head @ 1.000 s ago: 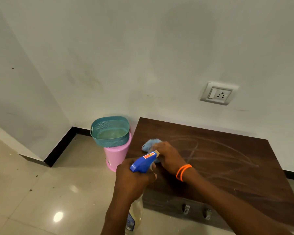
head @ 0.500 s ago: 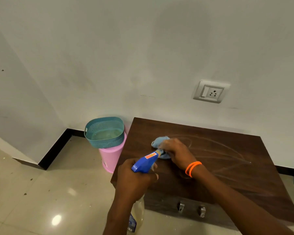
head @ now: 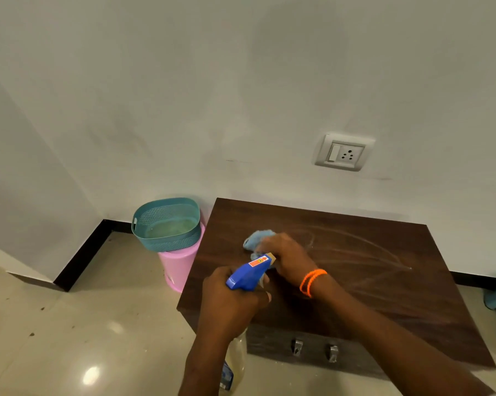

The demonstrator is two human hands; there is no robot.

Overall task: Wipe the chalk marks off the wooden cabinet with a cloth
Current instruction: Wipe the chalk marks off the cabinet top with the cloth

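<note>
While the left hand [head: 232,298] grips the spray bottle [head: 251,274], the right hand [head: 286,257] clutches the blue cloth [head: 258,238] against the cabinet [head: 384,295].

No text could be read anywhere. The spray bottle [head: 242,324] carried a small red-orange sticker with a yellow mark on its blue trigger head and a blue label low on its clear body, but both were too small and blurred to make out any word, brand or number
</note>
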